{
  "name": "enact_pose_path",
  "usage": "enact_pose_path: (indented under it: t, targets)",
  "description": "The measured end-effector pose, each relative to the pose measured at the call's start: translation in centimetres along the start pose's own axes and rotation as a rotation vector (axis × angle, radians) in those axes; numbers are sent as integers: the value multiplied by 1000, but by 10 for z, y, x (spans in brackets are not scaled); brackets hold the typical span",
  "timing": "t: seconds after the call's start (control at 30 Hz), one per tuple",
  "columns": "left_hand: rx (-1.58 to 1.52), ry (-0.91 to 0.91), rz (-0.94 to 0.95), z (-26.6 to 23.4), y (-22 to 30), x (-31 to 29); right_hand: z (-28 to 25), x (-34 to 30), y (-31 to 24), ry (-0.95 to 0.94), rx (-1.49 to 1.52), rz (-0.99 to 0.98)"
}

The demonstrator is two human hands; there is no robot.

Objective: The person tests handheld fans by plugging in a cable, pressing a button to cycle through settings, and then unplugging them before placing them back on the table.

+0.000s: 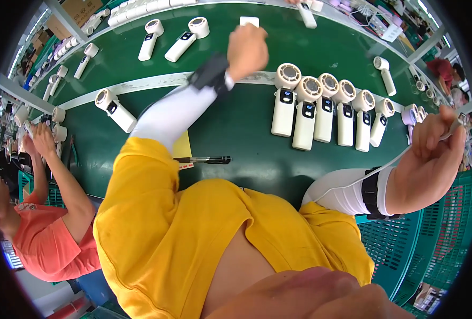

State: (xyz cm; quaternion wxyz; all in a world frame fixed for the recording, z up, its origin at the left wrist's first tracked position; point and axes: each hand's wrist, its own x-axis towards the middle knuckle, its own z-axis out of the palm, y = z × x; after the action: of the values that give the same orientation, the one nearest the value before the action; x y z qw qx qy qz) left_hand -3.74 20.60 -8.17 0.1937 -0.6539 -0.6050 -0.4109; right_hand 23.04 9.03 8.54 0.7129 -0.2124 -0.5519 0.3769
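Left hand (247, 50) at 12 o'clock closed on what's likely a fan (249, 21), only white end showing; right hand (430, 146) at 3 pinches a plug (456, 125), probably to clear the six fans (323, 125) at 2, laid screens-up presumably for reading

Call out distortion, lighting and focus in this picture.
Head view: fisheye distortion curves the pale strip and blackens the corners; head view: light looks bright, with soft darker patches on the green tabletop below the row of handheld fans; head view: those fans look sharp, while background clutter at the rim is small and hard to read.
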Motion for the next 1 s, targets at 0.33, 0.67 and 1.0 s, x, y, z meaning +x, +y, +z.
enact_pose_path:
  t: [0.33,0.67,1.0]
  targets:
    - [-438,-366,316,-58,57,-88,7,-6,2,-97,-107,-43]
    - [-1068,-660,-712,-124,49,-64,62,-7,55,-365,-428,103]
    - [-781,-49,129,-163,58,-91,91,-30,72,-535,36,213]
